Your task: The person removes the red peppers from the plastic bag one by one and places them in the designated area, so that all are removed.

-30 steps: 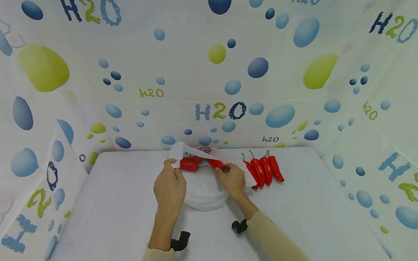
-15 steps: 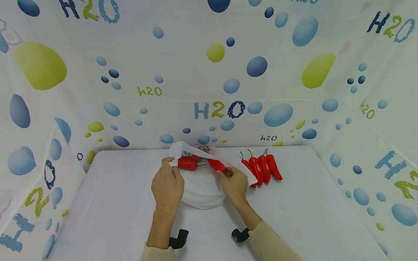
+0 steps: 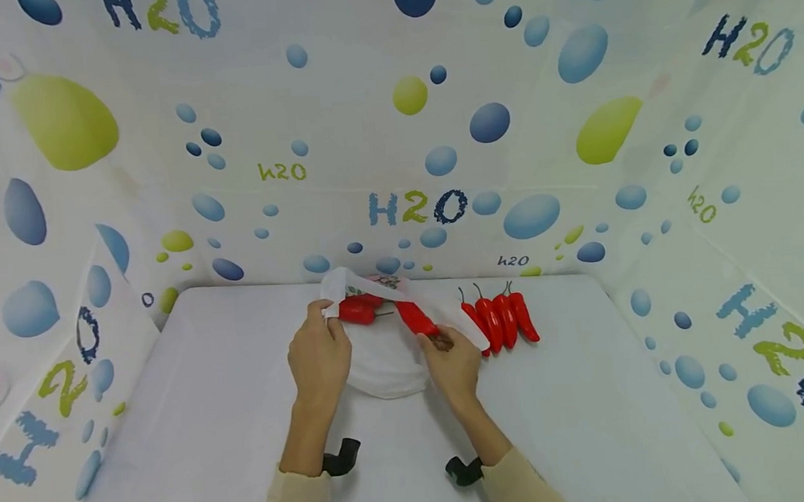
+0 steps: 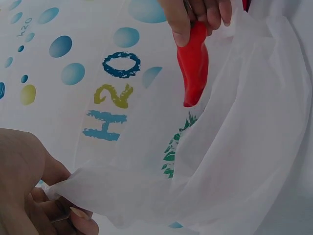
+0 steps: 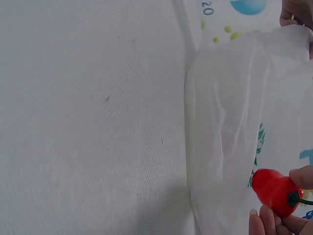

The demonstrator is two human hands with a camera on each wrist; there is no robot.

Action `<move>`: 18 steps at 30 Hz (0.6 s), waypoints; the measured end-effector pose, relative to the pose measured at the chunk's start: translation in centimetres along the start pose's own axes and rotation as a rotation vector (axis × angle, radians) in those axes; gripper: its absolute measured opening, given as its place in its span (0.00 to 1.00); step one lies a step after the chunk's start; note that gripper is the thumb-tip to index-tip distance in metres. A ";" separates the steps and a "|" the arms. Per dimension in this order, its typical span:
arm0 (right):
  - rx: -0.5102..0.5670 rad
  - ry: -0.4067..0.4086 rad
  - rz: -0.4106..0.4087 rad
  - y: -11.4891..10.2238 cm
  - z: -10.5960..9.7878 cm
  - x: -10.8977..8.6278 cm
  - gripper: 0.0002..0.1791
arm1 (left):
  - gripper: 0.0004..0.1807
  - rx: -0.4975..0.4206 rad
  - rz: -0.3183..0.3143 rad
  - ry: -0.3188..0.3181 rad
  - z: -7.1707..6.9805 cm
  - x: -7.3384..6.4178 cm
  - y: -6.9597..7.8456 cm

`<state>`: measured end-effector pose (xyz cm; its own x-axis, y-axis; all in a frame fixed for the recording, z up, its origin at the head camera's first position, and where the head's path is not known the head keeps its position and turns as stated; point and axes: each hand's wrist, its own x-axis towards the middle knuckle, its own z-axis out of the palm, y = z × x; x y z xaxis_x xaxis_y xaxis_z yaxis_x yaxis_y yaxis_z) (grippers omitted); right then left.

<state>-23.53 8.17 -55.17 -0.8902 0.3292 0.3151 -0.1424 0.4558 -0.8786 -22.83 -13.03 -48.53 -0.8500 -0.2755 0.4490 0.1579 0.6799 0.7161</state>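
In the head view, a thin white bag (image 3: 386, 364) with a floral print lies in the middle of the table, its mouth lifted. My left hand (image 3: 319, 354) pinches the edge of that mouth; the gathered edge shows between thumb and fingers in the left wrist view. A glossy red pepper (image 3: 415, 317) is gripped at its green stem end by my right hand (image 3: 452, 360), tip pointing toward the bag's mouth. In the right wrist view the same pepper (image 5: 274, 192) sits between thumb and fingers. More red peppers (image 3: 357, 311) show in the opening, beside my left fingers.
Several long red chili peppers (image 3: 504, 320) lie in a row right of the bag, the leftmost partly covered by it. A white table (image 3: 587, 402) extends around, backed by a bubble-printed curtain (image 3: 332, 113). Dark straps (image 3: 341, 457) sit at both wrists.
My right hand has drawn slightly toward me with the pepper, and more of the pepper shows. The left hand keeps its hold on the bag. The head view has tilted a little.
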 end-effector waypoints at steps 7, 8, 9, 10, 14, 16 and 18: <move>0.019 0.007 -0.035 0.0 -1.0 -0.8 0.20 | 0.17 0.014 0.005 0.005 0.1 0.0 -0.1; 0.021 0.010 -0.041 0.0 -1.2 -0.9 0.20 | 0.17 0.014 0.006 0.007 0.1 0.0 -0.1; 0.021 0.014 -0.043 0.0 -1.4 -1.0 0.20 | 0.17 0.014 0.006 0.008 0.1 0.0 -0.1; 0.024 0.019 -0.044 0.1 -1.5 -1.1 0.20 | 0.17 0.016 0.005 0.009 0.1 0.0 -0.1; 0.032 0.046 -0.034 -0.1 -2.1 -1.4 0.22 | 0.18 0.014 0.003 0.012 0.1 0.0 -0.1; 0.042 0.056 -0.023 -0.3 -2.4 -1.5 0.22 | 0.18 0.011 0.005 0.013 0.1 0.0 -0.1; 0.047 0.063 -0.015 -0.4 -2.7 -1.6 0.23 | 0.18 0.008 0.006 0.009 0.2 0.0 -0.1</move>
<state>-20.87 9.71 -54.29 -0.8589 0.3748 0.3489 -0.1769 0.4223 -0.8890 -22.91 -12.95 -48.69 -0.8446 -0.2773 0.4580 0.1588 0.6871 0.7090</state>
